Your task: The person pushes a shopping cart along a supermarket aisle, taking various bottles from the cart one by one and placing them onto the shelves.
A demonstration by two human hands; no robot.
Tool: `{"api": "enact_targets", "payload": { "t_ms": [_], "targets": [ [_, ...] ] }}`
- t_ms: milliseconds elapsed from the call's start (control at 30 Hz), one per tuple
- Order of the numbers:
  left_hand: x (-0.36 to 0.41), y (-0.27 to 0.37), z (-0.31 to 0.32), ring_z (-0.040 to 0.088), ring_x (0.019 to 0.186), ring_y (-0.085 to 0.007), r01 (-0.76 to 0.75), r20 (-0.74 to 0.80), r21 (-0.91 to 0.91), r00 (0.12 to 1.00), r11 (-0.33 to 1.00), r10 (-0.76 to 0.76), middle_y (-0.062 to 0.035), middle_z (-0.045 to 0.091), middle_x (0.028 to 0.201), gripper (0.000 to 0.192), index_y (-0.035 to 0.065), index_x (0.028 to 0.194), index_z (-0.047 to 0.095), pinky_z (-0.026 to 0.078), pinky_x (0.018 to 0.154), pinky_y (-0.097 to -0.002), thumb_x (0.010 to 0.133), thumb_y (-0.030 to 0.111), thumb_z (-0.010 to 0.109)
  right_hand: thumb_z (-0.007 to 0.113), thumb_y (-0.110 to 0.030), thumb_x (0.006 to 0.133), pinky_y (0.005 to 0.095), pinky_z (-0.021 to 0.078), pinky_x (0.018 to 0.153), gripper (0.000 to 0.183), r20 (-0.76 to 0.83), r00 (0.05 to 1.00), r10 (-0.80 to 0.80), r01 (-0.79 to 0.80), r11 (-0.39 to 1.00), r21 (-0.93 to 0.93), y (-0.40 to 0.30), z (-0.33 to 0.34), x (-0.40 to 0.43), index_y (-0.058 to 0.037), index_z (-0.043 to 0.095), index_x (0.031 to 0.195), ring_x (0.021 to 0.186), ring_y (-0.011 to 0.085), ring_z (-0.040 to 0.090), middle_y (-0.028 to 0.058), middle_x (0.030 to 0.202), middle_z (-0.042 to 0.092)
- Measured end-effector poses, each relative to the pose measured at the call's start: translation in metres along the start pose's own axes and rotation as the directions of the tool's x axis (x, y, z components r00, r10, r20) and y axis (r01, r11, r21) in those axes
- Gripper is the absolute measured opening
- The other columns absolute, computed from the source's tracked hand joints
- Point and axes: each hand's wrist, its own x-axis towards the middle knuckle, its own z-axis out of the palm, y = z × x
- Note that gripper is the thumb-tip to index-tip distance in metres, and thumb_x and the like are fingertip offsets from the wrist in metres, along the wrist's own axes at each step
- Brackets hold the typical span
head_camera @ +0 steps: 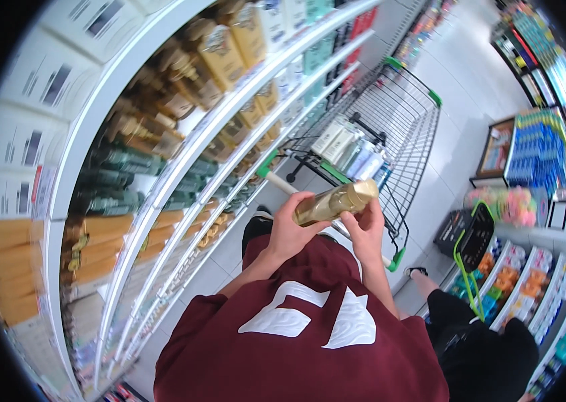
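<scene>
Both my hands hold a golden, translucent bottle (330,205) tilted in front of my chest. My left hand (290,221) wraps around its lower end. At the capped end, the fingers of my right hand (365,226) grip the pale gold cap (363,193). Just beyond the bottle stands a wire shopping cart (413,130) with green corner pieces, its handle (283,182) close to my body. Several white cartons (335,138) and pale bottles (367,163) lie together inside the cart.
To the left, tiered shelves (242,88) hold amber pump bottles (182,70), green bottles (132,161) and cartons. A person in black (483,357) stands at my right, near a black basket (476,236) with green handles. Blue packages (539,151) are stacked on a right-hand display.
</scene>
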Motion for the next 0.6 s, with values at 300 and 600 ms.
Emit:
{"api": "enact_targets", "payload": {
  "t_ms": [300, 600],
  "targets": [
    [0.03, 0.02, -0.074, 0.063, 0.112, -0.0322, -0.433, -0.259, 0.453, 0.773, 0.779, 0.58, -0.0119, 0.068, 0.12, 0.06, 0.0052, 0.116, 0.062, 0.043, 0.1, -0.0439, 0.061, 0.005, 0.087, 0.082, -0.006, 0.073, 0.0326, 0.0464, 0.098, 0.075, 0.096, 0.979, -0.179, 0.176, 0.984, 0.038, -0.03, 0.097, 0.031, -0.0014, 0.045, 0.138, 0.119, 0.0199, 0.054, 0.0113, 0.136, 0.05],
    [0.054, 0.055, -0.161, 0.055, 0.124, -0.0353, -0.44, -0.38, 0.522, 0.647, 0.731, 0.661, -0.0167, 0.057, 0.135, 0.056, 0.0031, 0.122, 0.058, 0.04, 0.106, -0.0443, 0.07, 0.001, 0.079, 0.086, -0.009, 0.065, 0.0385, 0.0431, 0.101, 0.067, 0.139, 0.776, -0.615, 0.627, 0.776, -0.068, -0.056, 0.207, 0.087, -0.0004, 0.055, 0.124, 0.12, 0.028, 0.054, 0.0185, 0.133, 0.051]
  ]
}}
